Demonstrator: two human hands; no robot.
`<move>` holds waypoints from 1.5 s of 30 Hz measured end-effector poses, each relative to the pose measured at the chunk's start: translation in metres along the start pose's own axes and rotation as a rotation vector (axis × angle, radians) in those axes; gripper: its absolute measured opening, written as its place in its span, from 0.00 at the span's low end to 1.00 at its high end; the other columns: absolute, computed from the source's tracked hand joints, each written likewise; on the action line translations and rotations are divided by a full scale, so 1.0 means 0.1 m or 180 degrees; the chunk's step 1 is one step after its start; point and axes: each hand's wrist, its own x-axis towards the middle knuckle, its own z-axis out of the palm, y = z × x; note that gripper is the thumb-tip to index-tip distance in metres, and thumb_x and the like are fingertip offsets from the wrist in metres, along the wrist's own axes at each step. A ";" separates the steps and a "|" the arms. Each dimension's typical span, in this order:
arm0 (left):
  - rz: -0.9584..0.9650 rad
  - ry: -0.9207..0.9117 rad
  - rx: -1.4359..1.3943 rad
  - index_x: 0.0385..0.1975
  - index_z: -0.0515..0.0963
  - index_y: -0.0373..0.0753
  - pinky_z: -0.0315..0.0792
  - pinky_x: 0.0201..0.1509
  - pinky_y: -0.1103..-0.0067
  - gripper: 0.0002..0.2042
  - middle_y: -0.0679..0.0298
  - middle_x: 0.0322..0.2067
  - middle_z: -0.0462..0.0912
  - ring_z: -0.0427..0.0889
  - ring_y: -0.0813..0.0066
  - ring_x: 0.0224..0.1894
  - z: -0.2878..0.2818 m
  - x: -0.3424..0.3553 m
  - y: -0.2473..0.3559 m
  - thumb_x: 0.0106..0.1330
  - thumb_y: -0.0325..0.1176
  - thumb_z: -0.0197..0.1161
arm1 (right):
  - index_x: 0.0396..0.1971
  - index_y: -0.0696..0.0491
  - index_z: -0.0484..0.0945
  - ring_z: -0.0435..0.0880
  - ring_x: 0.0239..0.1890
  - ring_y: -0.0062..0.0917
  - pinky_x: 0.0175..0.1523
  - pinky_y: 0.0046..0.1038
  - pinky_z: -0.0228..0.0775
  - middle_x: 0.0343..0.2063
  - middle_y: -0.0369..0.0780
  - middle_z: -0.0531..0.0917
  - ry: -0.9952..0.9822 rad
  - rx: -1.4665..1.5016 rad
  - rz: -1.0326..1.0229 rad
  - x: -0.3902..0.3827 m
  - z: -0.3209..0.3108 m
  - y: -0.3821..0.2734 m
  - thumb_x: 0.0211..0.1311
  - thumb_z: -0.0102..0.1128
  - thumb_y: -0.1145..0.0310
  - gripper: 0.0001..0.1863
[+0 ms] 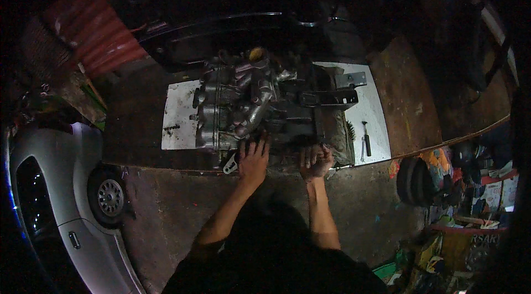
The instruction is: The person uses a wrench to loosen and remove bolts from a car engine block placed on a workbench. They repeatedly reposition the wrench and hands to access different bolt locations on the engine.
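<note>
Engine (238, 103), grey and greasy, sits on a white sheet (178, 114) spread over a dirty brown floor (166, 205), with a dark car body (232, 12) just behind it. Left hand (253, 162) lies flat, fingers spread apart, pressed against the engine's near bottom edge beside a small metal bracket (230, 165). Right hand (316, 160) is curled into a loose fist at the dark block on the engine's right side; cannot tell if it is clamped on a part or a tool, too dark there. A hammer (365, 138) lies on the sheet, apart from the right hand. A silver car (66, 200) with its wheel (110, 197) is parked to the left, well apart, and a heap of coloured bags and boxes (470, 205) sits to the right. Risks, as a judgement: light is poor, so fingers could get pinched between the engine and floor if the block shifts or tips; grease on the casing could make the flat left palm slip; whatever the right fist is working could let go suddenly and knock knuckles on sharp metal. Small loose parts like the bracket could get lost against the dark floor.
</note>
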 end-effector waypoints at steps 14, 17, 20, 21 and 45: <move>0.0003 -0.0032 -0.0228 0.59 0.61 0.38 0.49 0.65 0.59 0.33 0.60 0.54 0.67 0.64 0.61 0.55 -0.02 0.04 -0.03 0.48 0.30 0.62 | 0.06 0.49 0.66 0.63 0.11 0.28 0.24 0.29 0.61 0.06 0.37 0.64 -0.0430 -0.0640 0.0261 0.04 0.11 0.03 0.56 0.40 0.49 0.26; -0.0017 0.0143 -0.0287 0.56 0.65 0.37 0.51 0.64 0.60 0.28 0.61 0.54 0.67 0.64 0.62 0.54 0.17 -0.01 -0.02 0.51 0.30 0.59 | 0.15 0.52 0.72 0.68 0.16 0.28 0.27 0.29 0.64 0.12 0.38 0.70 -0.0022 -0.1073 0.0195 -0.03 0.15 0.30 0.56 0.41 0.47 0.24; 0.0022 0.0183 -0.0337 0.55 0.66 0.37 0.50 0.65 0.60 0.27 0.61 0.55 0.66 0.65 0.62 0.54 0.06 -0.03 -0.03 0.51 0.29 0.59 | 0.19 0.53 0.74 0.69 0.19 0.26 0.26 0.26 0.61 0.15 0.38 0.72 -0.0065 -0.0907 0.0079 -0.01 0.23 0.42 0.57 0.43 0.48 0.23; 0.0033 0.0014 -0.0337 0.55 0.66 0.37 0.50 0.65 0.60 0.27 0.61 0.56 0.65 0.65 0.62 0.54 -0.03 -0.04 -0.04 0.52 0.30 0.58 | 0.16 0.53 0.72 0.68 0.18 0.26 0.24 0.27 0.59 0.13 0.38 0.70 -0.0578 -0.0730 0.0261 0.00 0.22 0.31 0.58 0.42 0.49 0.23; -0.0849 -0.0276 -0.1662 0.50 0.70 0.38 0.63 0.58 0.65 0.23 0.56 0.51 0.71 0.67 0.52 0.54 -0.60 0.04 -0.18 0.50 0.26 0.61 | 0.36 0.57 0.77 0.78 0.33 0.40 0.37 0.33 0.71 0.33 0.47 0.78 -0.2570 -0.6874 -0.1628 -0.22 0.56 -0.25 0.55 0.57 0.70 0.10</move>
